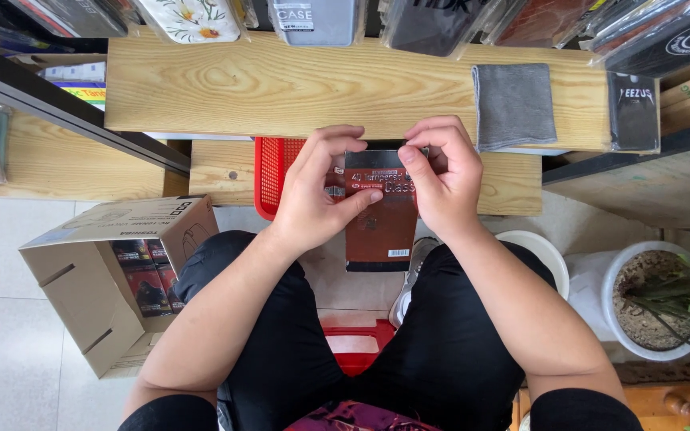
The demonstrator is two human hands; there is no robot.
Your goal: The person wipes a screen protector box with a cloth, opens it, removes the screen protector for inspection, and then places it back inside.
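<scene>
Red-brown flat packet pinched by left hand and right hand, fingertips clamped at its top edge. Opening step, seemingly; needs a careful peel near the wooden bench front edge.

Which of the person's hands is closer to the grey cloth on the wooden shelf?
Right. The right hand pinches the top of the dark red packet, just left of the grey cloth. The left hand grips the packet's far side, farther away.

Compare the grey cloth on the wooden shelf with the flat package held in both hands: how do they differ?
The grey cloth is plain and lies flat on the wooden shelf, untouched; the flat package is dark red-brown with printing, held upright above the lap. The left hand and right hand pinch the package's top; neither touches the cloth. Both are rectangular.
</scene>
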